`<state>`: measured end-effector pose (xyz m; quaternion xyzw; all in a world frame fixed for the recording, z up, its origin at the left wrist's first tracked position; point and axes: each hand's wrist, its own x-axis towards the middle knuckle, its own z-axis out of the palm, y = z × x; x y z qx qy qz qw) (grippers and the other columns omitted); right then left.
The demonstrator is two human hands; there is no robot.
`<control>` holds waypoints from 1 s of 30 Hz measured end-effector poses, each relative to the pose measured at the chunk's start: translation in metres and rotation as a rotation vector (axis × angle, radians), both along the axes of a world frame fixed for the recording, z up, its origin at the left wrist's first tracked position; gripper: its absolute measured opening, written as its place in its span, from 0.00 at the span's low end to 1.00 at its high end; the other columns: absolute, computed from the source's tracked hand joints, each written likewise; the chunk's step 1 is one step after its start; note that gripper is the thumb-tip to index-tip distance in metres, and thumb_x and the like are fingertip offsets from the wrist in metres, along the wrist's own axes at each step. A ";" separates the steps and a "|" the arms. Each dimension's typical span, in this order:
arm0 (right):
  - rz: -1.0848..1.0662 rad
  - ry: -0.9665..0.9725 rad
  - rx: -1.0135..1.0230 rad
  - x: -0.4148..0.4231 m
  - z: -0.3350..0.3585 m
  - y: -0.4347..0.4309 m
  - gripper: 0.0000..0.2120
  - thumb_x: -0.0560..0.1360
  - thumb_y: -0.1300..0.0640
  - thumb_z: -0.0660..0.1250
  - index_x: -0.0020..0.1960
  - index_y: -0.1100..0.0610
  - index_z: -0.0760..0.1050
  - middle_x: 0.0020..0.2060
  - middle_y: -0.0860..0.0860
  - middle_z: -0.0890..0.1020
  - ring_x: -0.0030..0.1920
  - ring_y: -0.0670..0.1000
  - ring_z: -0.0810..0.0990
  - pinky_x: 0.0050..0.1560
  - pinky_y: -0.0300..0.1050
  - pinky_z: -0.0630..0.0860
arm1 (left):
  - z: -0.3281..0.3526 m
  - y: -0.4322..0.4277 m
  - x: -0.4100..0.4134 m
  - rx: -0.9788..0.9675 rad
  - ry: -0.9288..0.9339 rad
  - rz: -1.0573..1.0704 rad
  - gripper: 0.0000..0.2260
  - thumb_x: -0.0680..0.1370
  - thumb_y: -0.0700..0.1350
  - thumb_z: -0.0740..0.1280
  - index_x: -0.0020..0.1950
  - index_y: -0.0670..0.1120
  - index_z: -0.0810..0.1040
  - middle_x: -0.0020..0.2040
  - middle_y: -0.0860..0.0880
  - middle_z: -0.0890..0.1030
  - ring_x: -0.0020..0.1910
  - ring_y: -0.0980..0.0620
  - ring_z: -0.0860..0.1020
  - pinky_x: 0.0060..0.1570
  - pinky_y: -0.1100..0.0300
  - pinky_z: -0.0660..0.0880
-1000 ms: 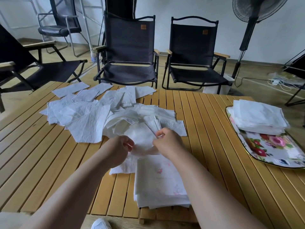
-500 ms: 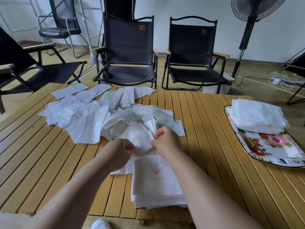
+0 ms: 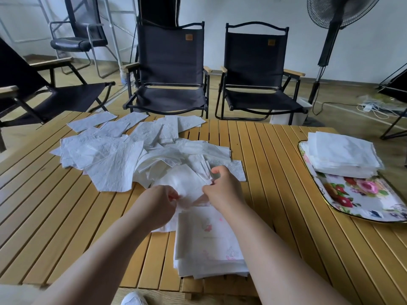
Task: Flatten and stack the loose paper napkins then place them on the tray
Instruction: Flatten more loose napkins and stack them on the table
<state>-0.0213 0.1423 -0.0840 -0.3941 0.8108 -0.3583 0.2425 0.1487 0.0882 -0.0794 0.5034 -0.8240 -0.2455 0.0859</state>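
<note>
Head view: left hand (image 3: 161,202) and right hand (image 3: 222,188) both pinch one napkin (image 3: 182,183) mid-way across the table (image 3: 275,172), just above the flat stack (image 3: 207,245) at the near edge. Loose pile (image 3: 114,157) spreads toward the far-left corner. Tray (image 3: 363,203) at the right edge carries a second stack (image 3: 343,153).

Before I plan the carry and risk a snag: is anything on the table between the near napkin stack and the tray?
Nothing visible. Only bare table slats lie between the near stack and the tray; another stack sits on its far end, its near half free. Left hand and right hand pinch one napkin.
</note>
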 end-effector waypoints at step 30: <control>0.164 0.185 -0.178 0.004 0.027 0.011 0.03 0.74 0.59 0.68 0.44 0.52 0.77 0.36 0.46 0.78 0.36 0.48 0.75 0.33 0.40 0.68 | 0.007 -0.012 0.006 0.077 0.272 0.199 0.28 0.78 0.53 0.69 0.76 0.51 0.65 0.69 0.44 0.70 0.58 0.45 0.77 0.57 0.48 0.77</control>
